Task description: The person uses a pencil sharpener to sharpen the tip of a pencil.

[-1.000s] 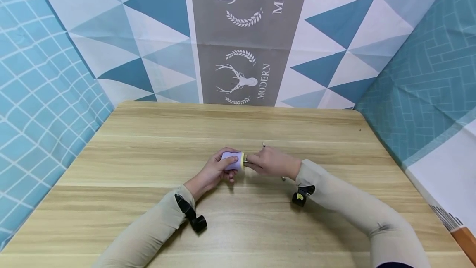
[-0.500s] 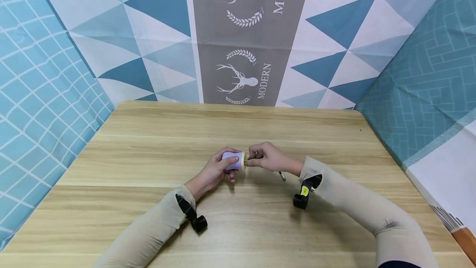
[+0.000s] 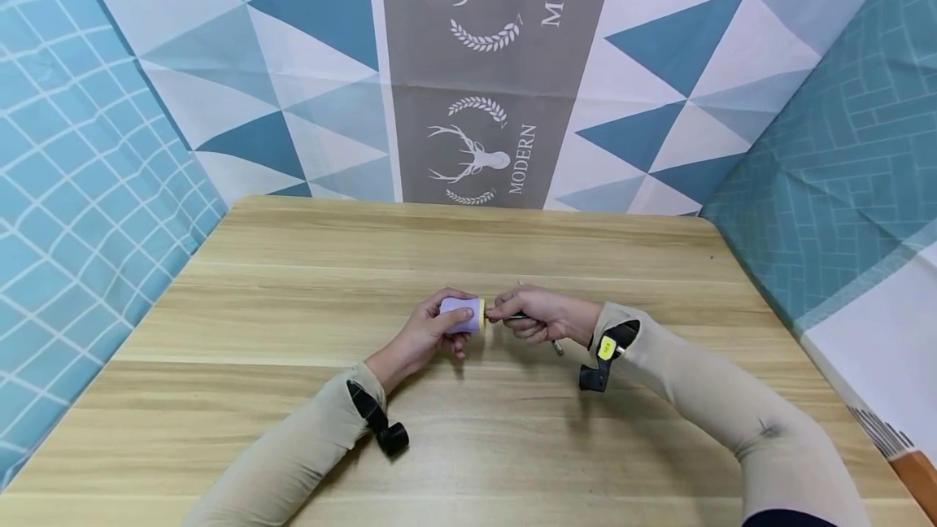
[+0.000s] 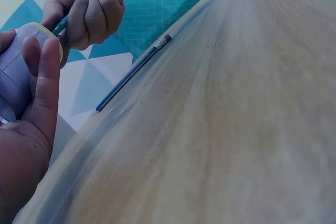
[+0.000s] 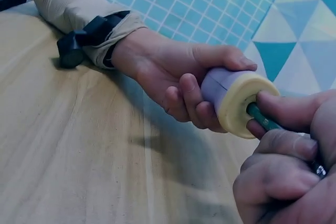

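We find the left hand [image 3: 428, 330] gripping a purple, cream-ended cylinder [image 5: 236, 98] above the table [image 3: 483, 437], the right hand [image 3: 538, 314] pinching a green pencil [image 5: 264, 117], its tip seemingly inside, another pencil [image 4: 131, 74] lying nearby

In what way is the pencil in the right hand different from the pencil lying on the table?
The held pencil is gripped by the right hand, while the loose pencil lies untouched on the table. The held pencil's point is hidden at the purple cylinder's opening; the loose pencil's point shows. Both are slim.
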The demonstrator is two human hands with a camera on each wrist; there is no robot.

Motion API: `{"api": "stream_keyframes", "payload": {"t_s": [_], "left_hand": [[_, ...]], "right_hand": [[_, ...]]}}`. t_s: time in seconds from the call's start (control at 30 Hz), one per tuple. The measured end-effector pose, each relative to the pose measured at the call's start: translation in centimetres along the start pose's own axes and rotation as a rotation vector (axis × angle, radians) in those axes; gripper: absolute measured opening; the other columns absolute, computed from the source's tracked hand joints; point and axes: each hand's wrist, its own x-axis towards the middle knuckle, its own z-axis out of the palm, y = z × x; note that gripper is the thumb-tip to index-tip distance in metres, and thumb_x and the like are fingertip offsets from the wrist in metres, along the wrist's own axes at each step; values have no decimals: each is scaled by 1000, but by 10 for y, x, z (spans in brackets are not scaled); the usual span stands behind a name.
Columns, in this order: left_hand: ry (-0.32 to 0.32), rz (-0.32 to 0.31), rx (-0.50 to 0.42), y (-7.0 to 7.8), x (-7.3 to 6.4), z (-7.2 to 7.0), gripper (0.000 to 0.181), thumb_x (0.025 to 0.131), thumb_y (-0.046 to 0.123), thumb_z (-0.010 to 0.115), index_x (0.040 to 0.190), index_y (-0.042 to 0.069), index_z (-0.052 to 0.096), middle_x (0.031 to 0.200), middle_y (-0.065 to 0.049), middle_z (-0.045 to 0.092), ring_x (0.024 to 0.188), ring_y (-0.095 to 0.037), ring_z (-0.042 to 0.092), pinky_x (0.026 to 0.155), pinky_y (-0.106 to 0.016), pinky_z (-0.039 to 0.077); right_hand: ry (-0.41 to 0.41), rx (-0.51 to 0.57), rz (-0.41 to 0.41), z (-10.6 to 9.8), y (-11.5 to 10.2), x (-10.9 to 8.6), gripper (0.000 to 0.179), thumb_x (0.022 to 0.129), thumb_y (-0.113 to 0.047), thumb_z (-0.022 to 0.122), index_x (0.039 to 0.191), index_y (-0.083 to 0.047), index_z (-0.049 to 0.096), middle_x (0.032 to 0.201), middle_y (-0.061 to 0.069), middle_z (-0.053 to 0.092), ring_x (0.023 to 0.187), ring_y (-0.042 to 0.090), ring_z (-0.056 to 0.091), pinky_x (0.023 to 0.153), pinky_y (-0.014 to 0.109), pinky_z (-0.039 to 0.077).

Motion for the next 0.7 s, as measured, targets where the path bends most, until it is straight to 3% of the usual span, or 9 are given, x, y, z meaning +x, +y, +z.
{"api": "stream_keyframes", "payload": {"t_s": [0.17,0.33,0.43,0.6,0.7], "left_hand": [[-1,0,-5,2,0,0,20,94,8,61,111,17,65,78,-13,58,52,-13,57,50,-28,58],[4,-8,5,3,0,0,20,94,9,61,112,16,64,79,-13,58,52,-12,57,50,-28,59],[12,-10,12,3,1,0,21,94,9,60,114,14,63,76,-12,58,52,-12,56,50,-28,58],[19,-7,6,3,1,-1,19,95,10,58,111,18,63,74,-11,59,52,-11,56,49,-26,57],[24,-6,-8,2,1,-1,17,95,10,57,108,20,63,72,-10,60,52,-11,56,49,-26,56]], "right_hand": [[36,-160,-50,-1,-2,-5,23,101,-18,54,86,-1,50,51,-5,29,40,6,23,38,21,19],[83,-524,-179,-5,-6,-15,33,103,-29,53,109,3,60,69,6,55,53,15,44,44,29,42],[158,-701,-360,-6,-5,-23,29,102,-25,57,117,-1,62,84,10,63,65,25,57,52,31,53],[278,-1046,-764,-2,3,-28,26,95,-13,67,118,-2,62,88,0,61,71,14,57,59,26,53],[303,-1286,-962,0,11,-21,26,92,-9,70,115,-1,62,92,2,60,75,10,55,64,25,53]]}}
